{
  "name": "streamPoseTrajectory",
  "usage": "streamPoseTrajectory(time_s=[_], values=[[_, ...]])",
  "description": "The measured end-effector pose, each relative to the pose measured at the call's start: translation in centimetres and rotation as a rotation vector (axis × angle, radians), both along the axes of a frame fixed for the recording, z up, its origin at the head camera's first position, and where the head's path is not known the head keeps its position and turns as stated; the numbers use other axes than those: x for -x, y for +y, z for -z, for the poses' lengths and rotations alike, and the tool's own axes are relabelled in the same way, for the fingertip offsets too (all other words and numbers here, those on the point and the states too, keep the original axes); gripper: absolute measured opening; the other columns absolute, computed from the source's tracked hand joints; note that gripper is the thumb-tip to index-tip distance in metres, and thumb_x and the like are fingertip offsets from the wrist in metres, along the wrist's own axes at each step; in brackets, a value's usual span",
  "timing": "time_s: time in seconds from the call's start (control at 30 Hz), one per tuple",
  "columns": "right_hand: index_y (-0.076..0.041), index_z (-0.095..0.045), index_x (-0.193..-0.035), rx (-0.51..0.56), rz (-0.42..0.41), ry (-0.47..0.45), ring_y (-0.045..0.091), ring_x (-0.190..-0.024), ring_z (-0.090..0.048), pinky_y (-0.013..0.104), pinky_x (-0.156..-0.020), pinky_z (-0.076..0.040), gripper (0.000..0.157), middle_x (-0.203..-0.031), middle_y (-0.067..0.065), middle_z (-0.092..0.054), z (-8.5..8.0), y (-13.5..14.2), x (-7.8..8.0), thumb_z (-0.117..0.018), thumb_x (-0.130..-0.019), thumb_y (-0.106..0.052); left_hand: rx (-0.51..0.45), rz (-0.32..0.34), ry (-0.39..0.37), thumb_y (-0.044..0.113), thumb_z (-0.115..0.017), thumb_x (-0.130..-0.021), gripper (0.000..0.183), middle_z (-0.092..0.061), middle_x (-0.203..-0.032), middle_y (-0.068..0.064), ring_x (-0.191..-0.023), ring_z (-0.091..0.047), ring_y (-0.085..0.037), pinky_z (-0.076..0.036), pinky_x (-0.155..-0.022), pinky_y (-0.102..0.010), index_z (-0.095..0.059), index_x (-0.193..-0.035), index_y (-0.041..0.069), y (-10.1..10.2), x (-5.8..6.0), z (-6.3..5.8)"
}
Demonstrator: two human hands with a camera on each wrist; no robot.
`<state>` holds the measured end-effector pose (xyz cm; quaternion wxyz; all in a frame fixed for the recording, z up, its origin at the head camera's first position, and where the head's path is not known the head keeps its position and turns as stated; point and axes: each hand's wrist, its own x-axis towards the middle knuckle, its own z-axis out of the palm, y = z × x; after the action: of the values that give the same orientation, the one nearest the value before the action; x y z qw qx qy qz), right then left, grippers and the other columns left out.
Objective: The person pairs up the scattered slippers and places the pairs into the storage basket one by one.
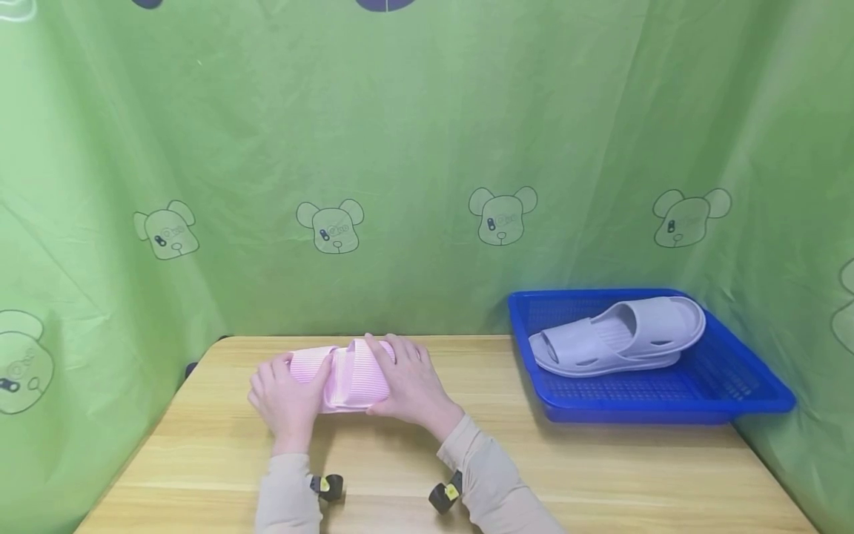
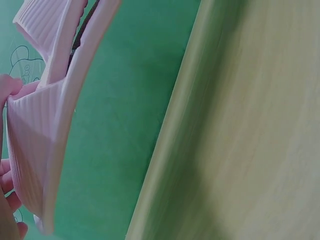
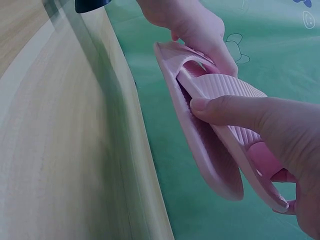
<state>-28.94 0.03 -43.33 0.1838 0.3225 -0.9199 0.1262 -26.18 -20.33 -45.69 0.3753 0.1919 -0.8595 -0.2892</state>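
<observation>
A pair of pink ribbed slippers is held above the front of the table, one partly tucked into the other. My left hand (image 1: 285, 400) grips the left slipper (image 1: 308, 363) at its strap. On the other side my right hand (image 1: 415, 382) holds the right slipper (image 1: 369, 377). In the right wrist view the right thumb (image 3: 225, 109) presses the edge of the nearer slipper (image 3: 235, 86), and a gap shows between it and the other slipper's sole (image 3: 200, 150). The left wrist view has the ribbed strap (image 2: 35, 135) side on, with left fingertips around it.
A blue plastic basket (image 1: 640, 406) stands at the table's right side. Inside lie grey slippers (image 1: 580, 345), stacked and leaning on the far right rim. Behind the wooden table (image 1: 394, 475) hangs a green curtain (image 1: 414, 133) with bear prints.
</observation>
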Motion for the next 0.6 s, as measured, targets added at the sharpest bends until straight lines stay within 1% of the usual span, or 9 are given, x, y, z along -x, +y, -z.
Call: streamPoseTrajectory(time_s=[0.23,0.43,0.6], values=[[-0.021,-0.022,-0.155,0.015,-0.007,0.017,0.030,-0.133,-0.041,0.051,-0.112,-0.035,0.123,-0.144,0.013,-0.042,0.10,-0.07,0.08,-0.087,-0.057,-0.056,-0.001,0.007,-0.036,0.068,-0.072,-0.071,0.082,-0.056,-0.107,-0.017,-0.102,-0.043,-0.032,-0.032,-0.087,-0.048,-0.057,-0.119,0.003,0.08,-0.08,-0.07],[-0.021,-0.022,-0.155,0.009,-0.002,0.035,0.030,-0.133,-0.042,0.050,-0.113,-0.035,0.121,-0.144,0.013,-0.043,0.14,-0.08,0.11,-0.086,-0.058,-0.057,-0.002,0.013,-0.047,0.070,-0.071,-0.071,0.083,-0.056,-0.107,-0.016,-0.103,-0.044,-0.032,-0.033,-0.089,-0.047,-0.057,-0.119,0.004,0.15,0.06,-0.04],[-0.021,-0.023,-0.155,0.008,-0.003,0.043,0.031,-0.133,-0.042,0.050,-0.112,-0.035,0.120,-0.144,0.013,-0.043,0.06,-0.04,0.17,-0.086,-0.059,-0.057,-0.002,0.018,-0.077,0.073,-0.067,-0.072,0.084,-0.056,-0.109,-0.016,-0.104,-0.044,-0.032,-0.032,-0.089,-0.047,-0.057,-0.121,0.005,0.08,0.18,-0.12]])
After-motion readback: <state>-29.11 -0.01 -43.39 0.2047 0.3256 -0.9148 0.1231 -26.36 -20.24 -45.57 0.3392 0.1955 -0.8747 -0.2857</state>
